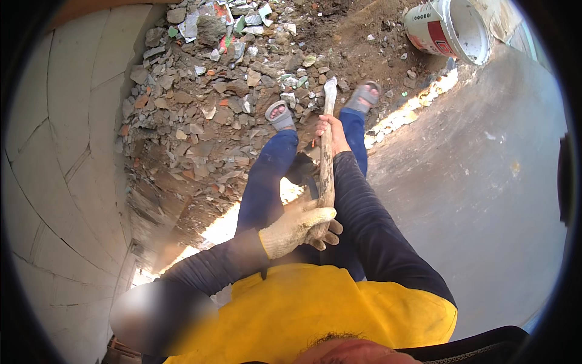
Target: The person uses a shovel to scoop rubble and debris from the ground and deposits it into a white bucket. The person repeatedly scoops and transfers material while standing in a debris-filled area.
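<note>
A long, worn wooden tool handle point(326, 168) runs up the middle of the view, its pale, knobby upper end between my sandalled feet. My bare right hand point(334, 134) is closed around its upper part. Lower down, my left hand point(298, 227), in a cream knitted work glove, lies around the handle near its lower end, with the fingers partly spread behind it. Whether the handle carries a metal head cannot be told. Below the right hand, between my legs, is a dark object point(301, 168) that is too unclear to name.
Broken stone, tile and brick rubble point(195, 113) covers the ground at the left and ahead. A white plastic bucket point(425, 29) lies tipped at the upper right. A cracked, panelled wall point(68, 136) stands left; a smooth grey surface point(468, 191) spans the right.
</note>
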### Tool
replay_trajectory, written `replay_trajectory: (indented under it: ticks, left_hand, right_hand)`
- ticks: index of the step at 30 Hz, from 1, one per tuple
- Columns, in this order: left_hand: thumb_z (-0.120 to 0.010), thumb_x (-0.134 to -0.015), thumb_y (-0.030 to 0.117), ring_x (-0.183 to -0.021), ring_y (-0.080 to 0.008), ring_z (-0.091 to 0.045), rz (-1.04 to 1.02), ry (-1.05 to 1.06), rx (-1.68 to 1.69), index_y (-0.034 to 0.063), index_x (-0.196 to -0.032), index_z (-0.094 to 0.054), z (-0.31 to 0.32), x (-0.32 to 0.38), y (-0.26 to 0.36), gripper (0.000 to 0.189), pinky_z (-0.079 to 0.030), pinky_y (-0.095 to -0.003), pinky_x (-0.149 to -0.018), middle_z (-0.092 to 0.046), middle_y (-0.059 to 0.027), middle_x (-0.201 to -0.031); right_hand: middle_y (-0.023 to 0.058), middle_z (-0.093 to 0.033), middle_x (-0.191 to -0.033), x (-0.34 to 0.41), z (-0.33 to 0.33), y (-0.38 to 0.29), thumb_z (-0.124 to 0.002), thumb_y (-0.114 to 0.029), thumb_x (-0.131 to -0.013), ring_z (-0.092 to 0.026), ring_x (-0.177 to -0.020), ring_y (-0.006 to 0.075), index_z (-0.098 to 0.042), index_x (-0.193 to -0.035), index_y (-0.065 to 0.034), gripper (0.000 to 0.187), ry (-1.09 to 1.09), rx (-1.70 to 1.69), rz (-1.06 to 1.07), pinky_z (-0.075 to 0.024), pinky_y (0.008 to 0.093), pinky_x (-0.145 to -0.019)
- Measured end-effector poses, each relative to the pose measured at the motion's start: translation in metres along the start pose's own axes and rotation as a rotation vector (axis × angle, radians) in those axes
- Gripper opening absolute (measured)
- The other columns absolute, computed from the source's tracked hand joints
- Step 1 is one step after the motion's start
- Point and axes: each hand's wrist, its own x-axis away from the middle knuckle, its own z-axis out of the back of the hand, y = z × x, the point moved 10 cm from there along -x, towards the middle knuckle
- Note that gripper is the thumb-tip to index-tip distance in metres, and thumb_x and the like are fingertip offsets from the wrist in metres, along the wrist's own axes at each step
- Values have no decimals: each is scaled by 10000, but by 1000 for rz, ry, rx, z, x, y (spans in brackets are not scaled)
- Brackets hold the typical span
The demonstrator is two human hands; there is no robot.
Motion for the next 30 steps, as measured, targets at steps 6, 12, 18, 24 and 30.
replay_trajectory:
  ticks: [6,12,18,24,30]
  left_hand:
    - [-705,-1030,411,-975,-259,-752,2,14,57,93,-1381,-528,-70,-16,14,506,-609,-347,-781,-719,-138,-1130]
    - [-675,-1079,304,-1133,-345,-721,-4,-250,357,80,-1652,-302,-174,-44,3,719,-619,-482,-937,-678,-228,-1265]
    - [-683,-1074,289,-1101,-382,-736,-154,-664,606,110,-1660,-278,-306,-53,35,735,-631,-509,-935,-630,-245,-1332]
    - [-738,-1041,287,-979,-273,-699,-204,-727,387,68,-1546,-375,-444,-22,58,659,-584,-408,-841,-614,-152,-1222]
    - [-806,-985,338,-909,-180,-669,38,-827,229,-16,-1585,-297,-483,-6,17,863,-556,-329,-792,-617,-80,-1092]
  right_hand:
    - [-54,-462,-640,48,-13,-32,-625,-119,-968,-481,-524,95,-471,-794,-159,236,-41,-7,-72,-452,275,-497]
    - [-54,-499,-675,125,-42,-90,-611,-104,-976,-510,-544,79,-522,-840,-123,164,-119,-27,-116,-471,255,-514]
    - [-53,-519,-691,220,-102,-177,-614,-106,-980,-519,-561,66,-580,-933,-56,77,-222,-61,-82,-494,240,-538]
    - [-12,-566,-773,360,-183,-275,-581,-111,-1012,-611,-635,91,-544,-1049,15,136,-422,-83,144,-567,268,-571]
    - [-46,-531,-754,477,-236,-331,-568,-130,-1020,-572,-604,60,-524,-978,-83,77,-492,85,420,-550,250,-555]
